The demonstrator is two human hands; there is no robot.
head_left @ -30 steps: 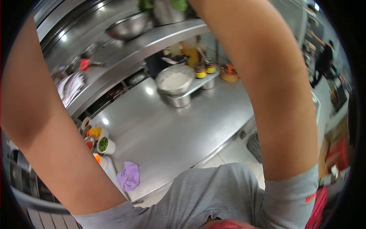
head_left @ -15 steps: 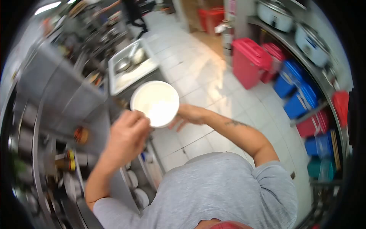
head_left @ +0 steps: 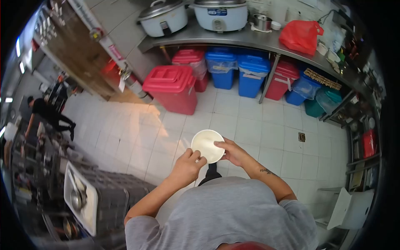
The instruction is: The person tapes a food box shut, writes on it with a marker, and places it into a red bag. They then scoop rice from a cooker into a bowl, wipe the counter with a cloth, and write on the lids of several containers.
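smooth round off-white bowl (head_left: 204, 143), right hand (head_left: 234, 153) gripping it thumb over rim, left hand (head_left: 186, 166) pinching the edge, shiny-ish floor tiles (head_left: 252, 139), chunky plastic bins (head_left: 173, 91)

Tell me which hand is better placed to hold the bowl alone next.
Right, most likely: the right hand has its thumb inside the bowl and fingers outside, while the left hand has curled fingers at the near rim.
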